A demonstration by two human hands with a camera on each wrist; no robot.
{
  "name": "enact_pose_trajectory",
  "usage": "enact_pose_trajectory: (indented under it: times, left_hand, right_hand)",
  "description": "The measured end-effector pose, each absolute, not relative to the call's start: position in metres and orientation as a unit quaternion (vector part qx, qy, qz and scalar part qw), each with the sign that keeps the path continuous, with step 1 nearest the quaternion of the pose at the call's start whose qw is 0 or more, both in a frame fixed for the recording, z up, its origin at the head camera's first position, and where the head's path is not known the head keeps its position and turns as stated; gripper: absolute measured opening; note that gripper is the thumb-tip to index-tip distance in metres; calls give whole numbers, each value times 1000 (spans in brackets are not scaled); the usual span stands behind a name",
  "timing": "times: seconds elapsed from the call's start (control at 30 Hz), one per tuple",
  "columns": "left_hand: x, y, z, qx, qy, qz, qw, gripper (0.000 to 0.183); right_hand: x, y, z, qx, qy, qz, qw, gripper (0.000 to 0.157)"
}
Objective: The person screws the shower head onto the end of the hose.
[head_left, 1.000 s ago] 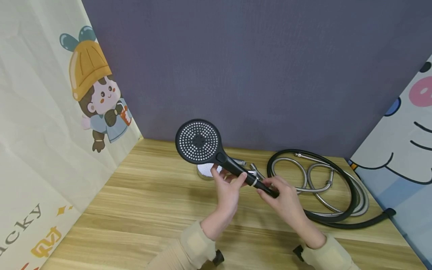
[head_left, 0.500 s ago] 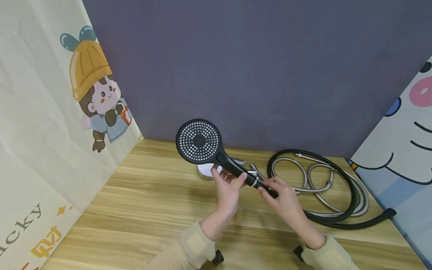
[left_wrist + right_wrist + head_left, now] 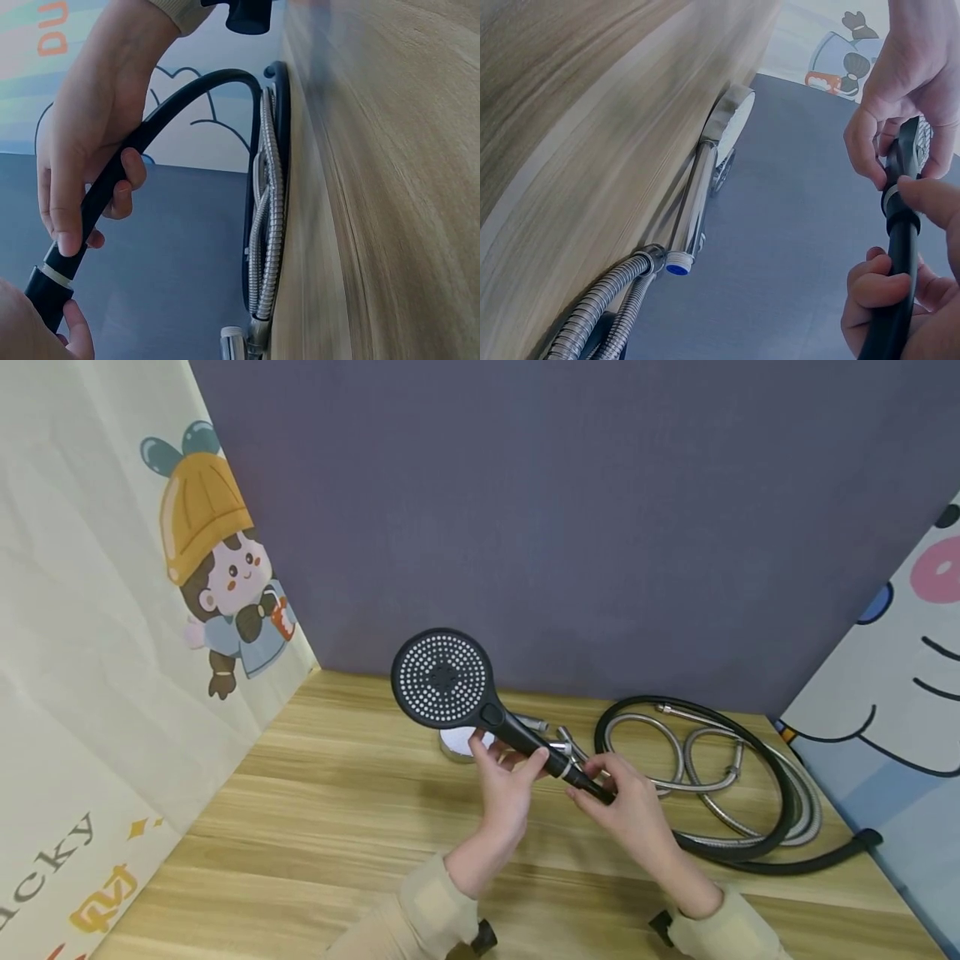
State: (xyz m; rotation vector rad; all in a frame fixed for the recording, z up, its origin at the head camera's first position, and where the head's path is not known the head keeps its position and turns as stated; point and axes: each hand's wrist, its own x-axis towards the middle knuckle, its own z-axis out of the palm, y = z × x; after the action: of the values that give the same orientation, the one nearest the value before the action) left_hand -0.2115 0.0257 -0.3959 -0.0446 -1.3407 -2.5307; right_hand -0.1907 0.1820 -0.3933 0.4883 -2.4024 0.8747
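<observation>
A black shower head is held above the table, its spray face turned up and its handle slanting down to the right. The left hand grips the handle with thumb and fingers. Beside it, the right hand holds the end of a black hose where it meets the handle. A pale ring shows at this joint in the left wrist view. In the right wrist view, hose and handle are in line; whether the thread is engaged is hidden.
Behind the hands, a chrome shower head lies on the wooden table. Coiled silver metal hoses lie at the right, inside the black hose's loop. A dark panel stands along the back, with printed sheets at both sides.
The right hand's fingers have shifted slightly on the hose end near the joint. The left hand and shower head stay in nearly the same place; the head view has tipped a little.
</observation>
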Motion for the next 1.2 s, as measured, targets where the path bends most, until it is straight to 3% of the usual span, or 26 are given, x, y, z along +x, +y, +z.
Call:
enact_pose_trajectory:
  times: [0.33,1.2]
  left_hand:
    - [-210,26,-397,-1,-471,-872,135,84]
    - [-211,26,-396,-11,-459,-877,142,83]
  right_hand:
    - [-190,181,-396,176,-894,311,272,44]
    - [-192,184,-397,188,-886,315,284,38]
